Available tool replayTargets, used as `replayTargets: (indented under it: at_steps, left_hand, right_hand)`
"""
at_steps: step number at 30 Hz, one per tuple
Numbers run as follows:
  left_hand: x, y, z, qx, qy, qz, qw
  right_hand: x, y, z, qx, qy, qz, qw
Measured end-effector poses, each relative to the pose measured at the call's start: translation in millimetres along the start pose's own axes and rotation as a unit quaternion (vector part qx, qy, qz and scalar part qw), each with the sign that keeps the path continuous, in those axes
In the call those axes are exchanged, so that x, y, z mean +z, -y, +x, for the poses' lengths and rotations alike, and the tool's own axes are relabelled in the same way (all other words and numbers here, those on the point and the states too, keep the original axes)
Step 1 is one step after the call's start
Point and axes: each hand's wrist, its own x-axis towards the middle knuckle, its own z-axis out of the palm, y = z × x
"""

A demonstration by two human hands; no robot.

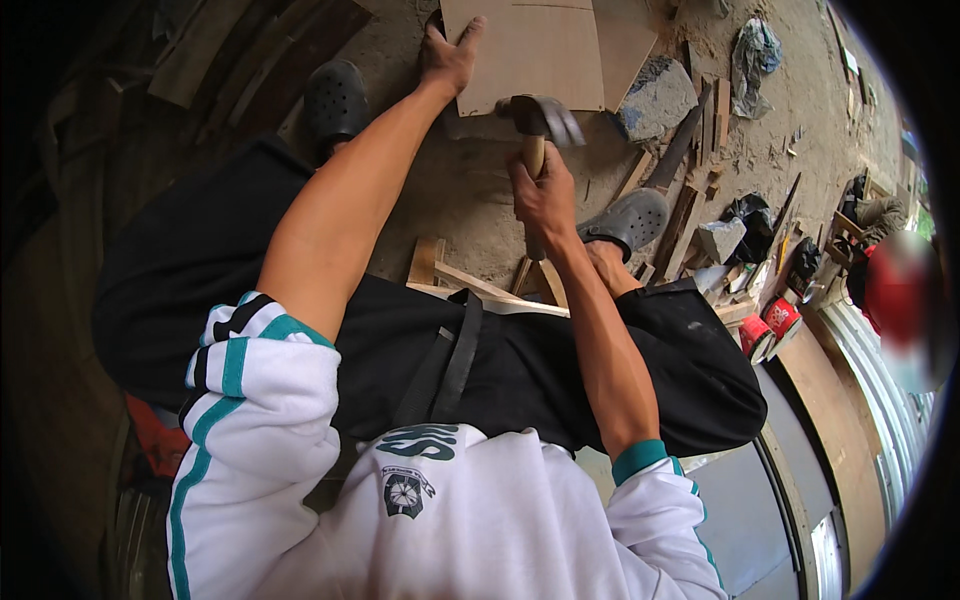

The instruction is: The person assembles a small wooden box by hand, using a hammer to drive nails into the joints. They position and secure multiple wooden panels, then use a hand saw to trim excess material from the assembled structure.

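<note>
As the right hand point(543, 195) holds a claw hammer point(540, 116) upright by its wooden handle, the left hand point(450, 62) steadies the pale plywood panel point(530, 55) at its left edge. The right fingers are wrapped closed around the handle, while the hammer's dark metal head sits at the panel's near edge; whether the two touch cannot be told. The left thumb is spread out over the panel's left side, its other fingers partly hidden beyond the edge, so how tightly they are closed cannot be told. A second wooden sheet point(627, 58) shows from under the panel on its right, with a rough grey stone point(660, 100) just beyond it. Grey clogs frame the scene, the left clog point(337, 100) to the left of the panel, the right clog point(632, 222) below and to its right. Farther right of the panel, a crumpled grey plastic bag point(757, 65) lies on the dirt floor point(790, 60); well below and to the right stand red cans point(783, 318) among wood scraps. Directly below the panel, light wooden slats point(470, 280) show between the person's legs, clad in black trousers point(520, 365).
</note>
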Motion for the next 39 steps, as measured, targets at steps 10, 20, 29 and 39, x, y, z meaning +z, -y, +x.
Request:
replayTargets:
  at_steps: [10,20,29,39]
  left_hand:
    - [6.8,3.9,-0.4,0.041,-0.018,-0.02,0.999]
    - [11.7,2.0,0.2,0.061,-0.04,-0.059,0.996]
    - [11.0,4.8,0.1,0.065,-0.036,-0.061,0.995]
    - [9.8,1.9,-1.1,0.013,-0.026,-0.063,0.998]
  right_hand:
    - [27.0,-8.4,-15.8,0.095,0.002,0.176,0.98]
    - [35.2,-0.9,-13.0,0.08,-0.006,0.161,0.984]
    - [32.2,5.2,-21.0,0.06,-0.047,0.171,0.982]
    - [32.9,31.1,-31.5,-0.267,-0.115,-0.093,0.952]
